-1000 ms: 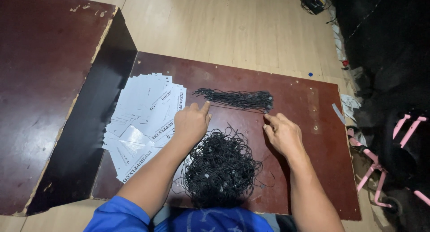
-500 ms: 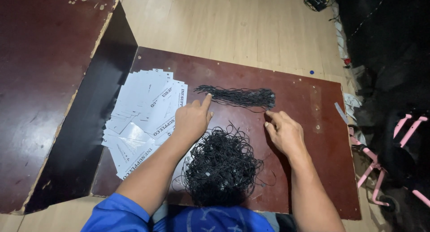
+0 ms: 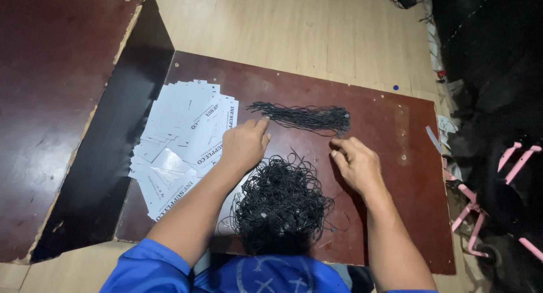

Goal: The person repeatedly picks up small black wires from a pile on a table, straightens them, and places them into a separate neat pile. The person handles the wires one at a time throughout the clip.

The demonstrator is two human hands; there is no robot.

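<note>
- Nearest the person, a loose tangled heap of black string loops [image 3: 281,205] lies on the dark red-brown surface [image 3: 390,174], just above the blue sleeves.
- The left hand [image 3: 244,144] rests at the heap's upper left edge, fingers curled and forefinger stretched toward the near end of the straightened bundle; whether its grip pinches a strand cannot be told.
- The right hand [image 3: 357,164] lies to the heap's right, fingertips drawn together just below the bundle's far end, apparently pinching a thin strand, though that is too fine to confirm.
- Beyond the hands, the straightened bundle of black strings [image 3: 302,117] lies flat and aligned across the surface, well apart from nothing else but the fingertips.
- To the left, a fanned stack of white paper tags [image 3: 181,140] overlaps the surface edge beside the left forearm.
- Judging by sizes, the sorted bundle is small and the tangled heap large, so most strings seem unsorted, and the tags look untouched.
- Farther off lies light wooden floor [image 3: 294,27].
</note>
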